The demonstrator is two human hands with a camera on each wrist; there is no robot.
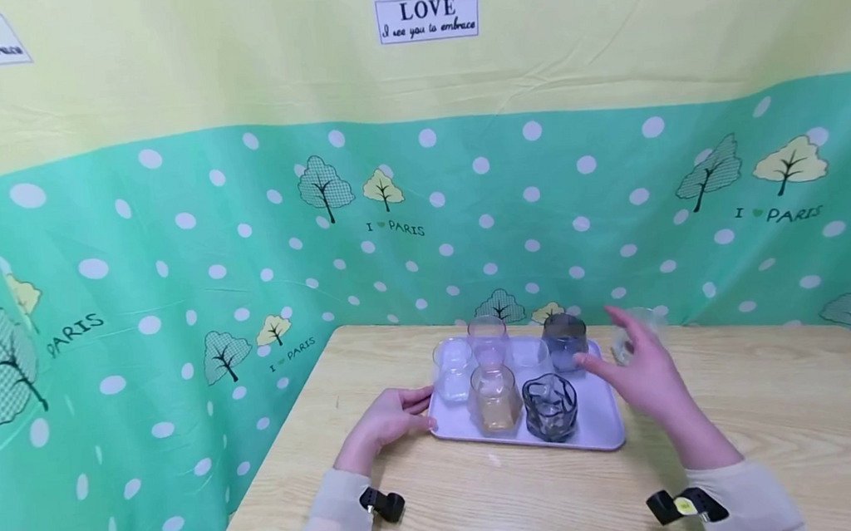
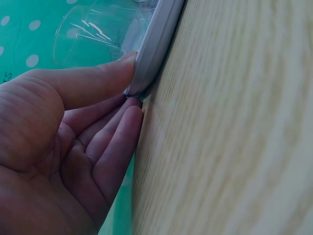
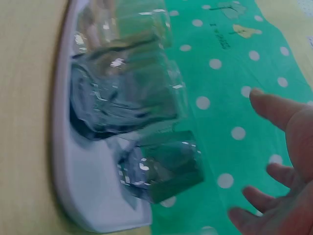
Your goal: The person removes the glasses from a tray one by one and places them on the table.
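Observation:
My left hand (image 1: 392, 418) pinches the left edge of a pale lilac tray (image 1: 445, 421); in the left wrist view the thumb lies over the rim (image 2: 159, 41) and the fingertips (image 2: 131, 115) sit beneath it. Several glasses stand on the tray: a pink one (image 1: 487, 336), an amber one (image 1: 495, 402), a dark faceted one (image 1: 551, 410), a smoky grey one (image 1: 566, 338) and clear ones (image 1: 452, 372). Above the tray's right side is my right hand (image 1: 644, 369), thumb and fingers spread and holding nothing, near the smoky grey glass (image 3: 171, 166).
Beyond the right hand, partly hidden by it, a clear glass (image 1: 622, 346) stands to the right of the tray. The wooden table (image 1: 782, 412) backs onto a green and yellow printed curtain (image 1: 543, 231). Black straps with cameras (image 1: 388, 506) sit on both wrists.

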